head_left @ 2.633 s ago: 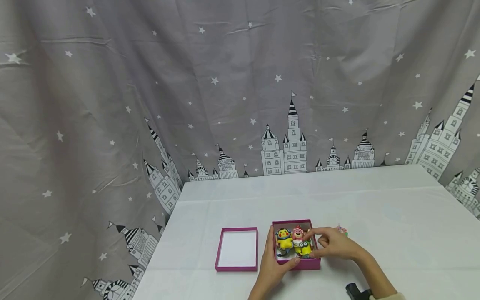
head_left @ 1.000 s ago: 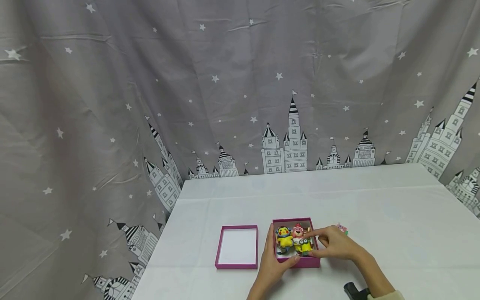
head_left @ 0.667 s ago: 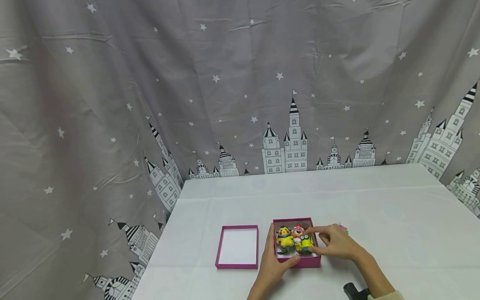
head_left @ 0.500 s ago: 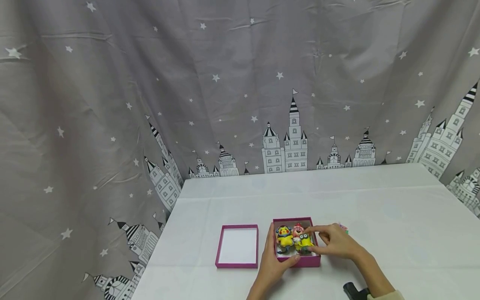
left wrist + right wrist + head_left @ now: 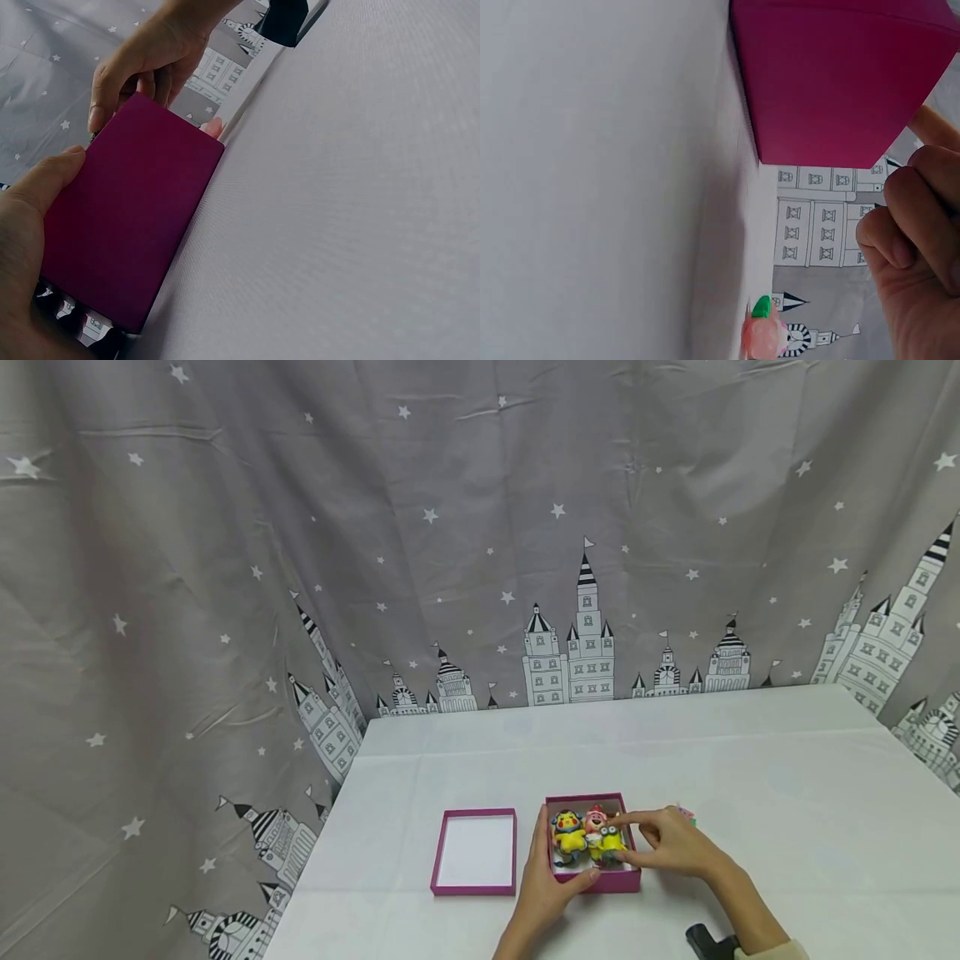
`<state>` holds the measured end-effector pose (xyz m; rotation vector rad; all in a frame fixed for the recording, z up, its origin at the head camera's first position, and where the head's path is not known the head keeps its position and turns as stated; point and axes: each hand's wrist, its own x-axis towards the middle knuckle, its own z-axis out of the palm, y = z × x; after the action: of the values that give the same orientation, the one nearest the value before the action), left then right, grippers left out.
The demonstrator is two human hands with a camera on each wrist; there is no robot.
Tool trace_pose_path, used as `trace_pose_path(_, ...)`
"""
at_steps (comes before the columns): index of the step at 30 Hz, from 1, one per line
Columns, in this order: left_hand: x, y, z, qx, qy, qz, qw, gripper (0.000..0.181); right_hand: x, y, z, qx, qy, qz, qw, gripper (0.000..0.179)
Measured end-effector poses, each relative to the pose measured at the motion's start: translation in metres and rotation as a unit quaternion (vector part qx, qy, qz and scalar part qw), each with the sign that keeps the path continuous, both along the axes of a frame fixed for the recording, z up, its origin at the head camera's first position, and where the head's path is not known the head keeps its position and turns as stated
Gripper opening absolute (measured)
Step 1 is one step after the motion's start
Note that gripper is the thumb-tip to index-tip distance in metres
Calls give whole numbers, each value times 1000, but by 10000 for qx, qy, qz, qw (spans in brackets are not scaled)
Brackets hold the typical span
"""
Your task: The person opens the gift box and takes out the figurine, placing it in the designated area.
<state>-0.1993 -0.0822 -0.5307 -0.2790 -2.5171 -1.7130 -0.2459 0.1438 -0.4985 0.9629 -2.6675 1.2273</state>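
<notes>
A magenta box (image 5: 621, 883) stands uncovered on the table, with toy figures inside. My left hand (image 5: 542, 893) holds its left side and front, fingers along the left wall and thumb at the front. Inside at the left lies a yellow figure with blue trim (image 5: 569, 835); a pink bear figure (image 5: 595, 820) lies beside it. My right hand (image 5: 675, 842) reaches over the right wall and pinches a small yellow goggled figure (image 5: 612, 842) between index finger and thumb, in front of the bear. In the left wrist view the box wall (image 5: 135, 210) hides the figures.
Left of the box lies its lid (image 5: 474, 891), white inside facing up. Behind my right hand sits a small pink-and-green object (image 5: 763, 336), mostly hidden in the head view. A grey curtain (image 5: 450, 527) hangs behind the white table (image 5: 787, 802).
Between my right finger and thumb, the goggled figure has shifted slightly toward the back of the box and to the right. My left hand has kept its hold on the box.
</notes>
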Motion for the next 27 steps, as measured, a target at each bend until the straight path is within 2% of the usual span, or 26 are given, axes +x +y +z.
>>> trace_pose_path(7,0,0,1,0,32,-34,10000,106,0,1,-1,-416,359,-161,9984,34)
trace_pose_path(13,0,0,1,64,35,-5,10000,106,0,6,6,-1037,508,-24,9933,37)
trace_pose_path(16,0,0,1,57,-14,31,10000,107,4,14,17,-1179,574,-141,9913,37)
trace_pose_path(20,0,0,0,-3,-69,75,9999,108,10,33,38,-1212,502,-558,9898,35)
trace_pose_path(22,0,0,0,-9,-66,84,9999,108,10,46,43,-1202,441,-759,9889,35)
trace_pose_path(24,0,0,0,4,-47,75,10000,108,6,62,40,-1150,387,-945,9881,35)
trace_pose_path(27,1,0,0,8,-35,57,10000,108,-2,91,24,-1006,319,-1167,9876,36)
